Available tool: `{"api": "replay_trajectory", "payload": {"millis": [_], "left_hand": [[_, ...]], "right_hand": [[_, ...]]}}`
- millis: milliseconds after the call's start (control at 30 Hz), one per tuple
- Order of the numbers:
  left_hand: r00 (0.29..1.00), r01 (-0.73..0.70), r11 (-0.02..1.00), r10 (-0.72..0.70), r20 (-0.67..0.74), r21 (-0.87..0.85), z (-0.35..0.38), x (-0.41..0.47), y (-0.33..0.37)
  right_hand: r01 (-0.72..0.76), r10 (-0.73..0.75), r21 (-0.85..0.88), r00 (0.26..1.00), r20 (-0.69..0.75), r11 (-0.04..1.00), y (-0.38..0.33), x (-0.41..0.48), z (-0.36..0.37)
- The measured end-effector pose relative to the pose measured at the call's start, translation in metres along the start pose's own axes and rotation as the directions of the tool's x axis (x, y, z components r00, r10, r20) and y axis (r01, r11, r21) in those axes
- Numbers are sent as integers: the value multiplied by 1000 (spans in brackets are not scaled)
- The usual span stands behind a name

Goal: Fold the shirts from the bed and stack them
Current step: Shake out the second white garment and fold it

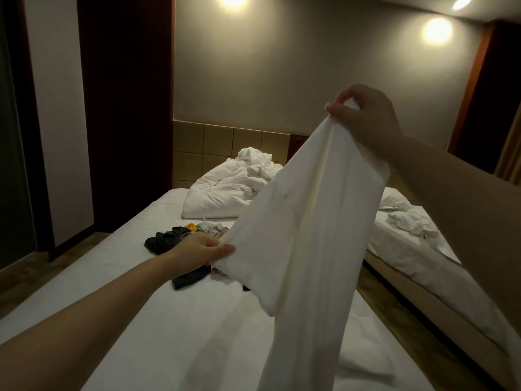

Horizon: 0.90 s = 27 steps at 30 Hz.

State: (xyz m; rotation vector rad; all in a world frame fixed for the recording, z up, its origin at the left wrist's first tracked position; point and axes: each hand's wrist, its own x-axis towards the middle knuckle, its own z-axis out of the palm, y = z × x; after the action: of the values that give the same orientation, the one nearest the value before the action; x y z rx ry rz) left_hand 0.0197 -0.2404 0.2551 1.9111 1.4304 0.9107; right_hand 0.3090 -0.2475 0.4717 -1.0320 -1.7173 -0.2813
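Head view is showing a plain white fabric shirt (310,221) hanging in the air above the near bed with its white sheet (141,320). The right hand (366,114) is raised high on the right, its thumb and fingers pinching the bunched top of the garment. The left hand (203,249) is reaching in lower on the left, with its fingers curling round the shirt's left edge and gripping it. The cloth is stretching on a slant between the two hands, and its long lower part is dropping past the bottom of the frame. A small heap of dark and coloured clothes (169,238) is lying on the sheet just beyond the left hand. Farther away, a crumpled white duvet (225,190) is sitting at the head of the bed.
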Motion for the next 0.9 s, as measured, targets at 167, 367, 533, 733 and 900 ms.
{"api": "replay_trajectory", "payload": {"millis": [167,367,533,733,900], "left_hand": [[977,-23,991,-5,-212,-129,6,-5,-6],[913,17,979,-98,-395,-205,-7,-1,-11],[872,186,982,-179,-456,-31,-24,12,-13],[887,433,828,-321,-332,357,-18,13,-16],[946,-27,988,75,-314,155,3,9,20]], "right_hand": [[15,-15,-10,1000,25,1000,1,-1,-1],[68,-63,-86,996,65,994,-2,-3,1],[146,-140,-82,987,75,986,-11,-5,5],[336,-329,-75,939,97,939,-37,-8,12],[406,-396,-72,910,124,911,-51,-9,18]]}}
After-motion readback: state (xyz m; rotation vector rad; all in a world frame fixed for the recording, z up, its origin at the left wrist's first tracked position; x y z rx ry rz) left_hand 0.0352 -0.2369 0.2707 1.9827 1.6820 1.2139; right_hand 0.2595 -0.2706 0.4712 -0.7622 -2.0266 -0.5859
